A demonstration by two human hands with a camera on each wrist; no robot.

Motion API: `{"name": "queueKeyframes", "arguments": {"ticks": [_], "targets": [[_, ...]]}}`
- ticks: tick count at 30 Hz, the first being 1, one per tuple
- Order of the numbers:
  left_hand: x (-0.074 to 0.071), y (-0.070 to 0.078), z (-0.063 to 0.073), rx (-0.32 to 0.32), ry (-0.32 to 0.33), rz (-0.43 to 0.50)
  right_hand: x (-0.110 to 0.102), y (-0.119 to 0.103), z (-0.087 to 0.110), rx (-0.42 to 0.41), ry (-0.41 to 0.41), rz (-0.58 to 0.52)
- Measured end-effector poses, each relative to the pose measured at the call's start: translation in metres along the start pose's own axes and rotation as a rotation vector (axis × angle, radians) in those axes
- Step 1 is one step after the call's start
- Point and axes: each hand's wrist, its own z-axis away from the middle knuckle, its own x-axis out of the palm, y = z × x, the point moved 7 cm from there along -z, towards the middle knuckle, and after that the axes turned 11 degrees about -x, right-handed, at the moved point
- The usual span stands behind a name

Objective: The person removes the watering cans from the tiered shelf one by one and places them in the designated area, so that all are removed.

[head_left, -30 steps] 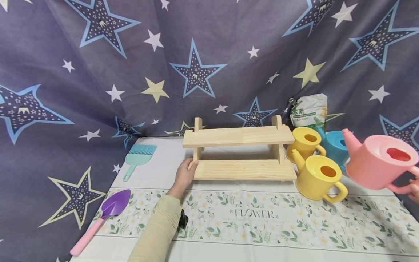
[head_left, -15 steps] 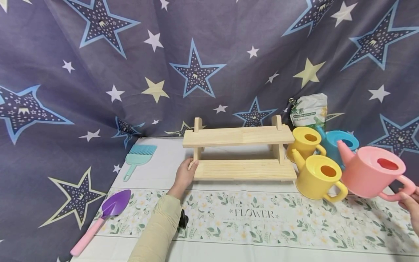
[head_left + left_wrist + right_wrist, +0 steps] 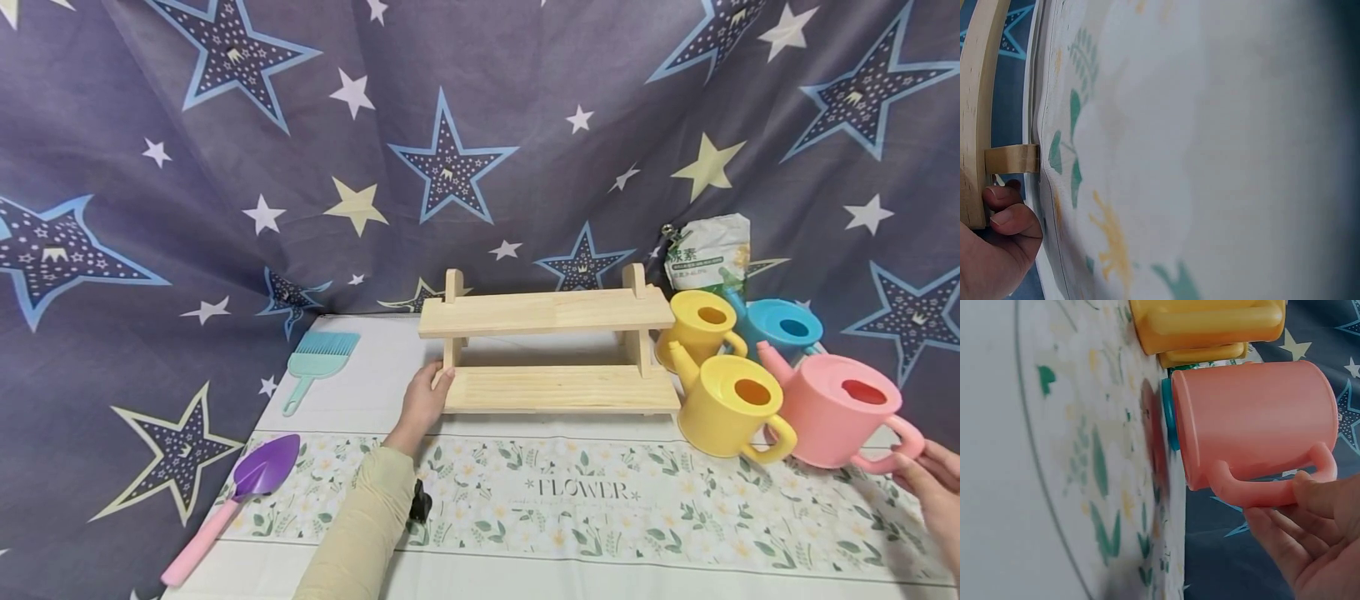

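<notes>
My left hand (image 3: 424, 398) holds the left end of the lower board of a two-tier wooden shelf rack (image 3: 558, 387). In the left wrist view the fingers (image 3: 1016, 220) curl under the board's end. At the right, my right hand (image 3: 933, 492) pinches the handle of a pink watering can (image 3: 836, 408) between thumb and fingers. The right wrist view shows a narrow gap and a shadow between the can's base and the tablecloth. Close on its left stands a yellow watering can (image 3: 727, 408); behind are another yellow can (image 3: 693, 325) and a blue watering can (image 3: 780, 325).
A white and green bag (image 3: 708, 250) leans at the back behind the cans. On the left lie a teal brush (image 3: 318, 358) and a purple trowel with a pink handle (image 3: 262, 471). A star-patterned curtain (image 3: 525, 108) hangs behind the flower-printed tablecloth (image 3: 585, 517).
My right hand has brought the pink watering can leftward and down beside the front yellow can, uncovering more of the blue one. The left hand and the rack have stayed still.
</notes>
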Motion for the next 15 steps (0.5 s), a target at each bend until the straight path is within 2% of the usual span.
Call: {"name": "queueKeyframes", "arguments": {"ticks": [9,15], "targets": [[0.000,0.001,0.000,-0.002,0.002,0.008,0.013,-0.030,0.006,0.016,-0.057,-0.035],[0.001,0.001,-0.001,0.001,-0.001,0.007,0.013,-0.025,0.011,0.092,-0.129,0.108]]}}
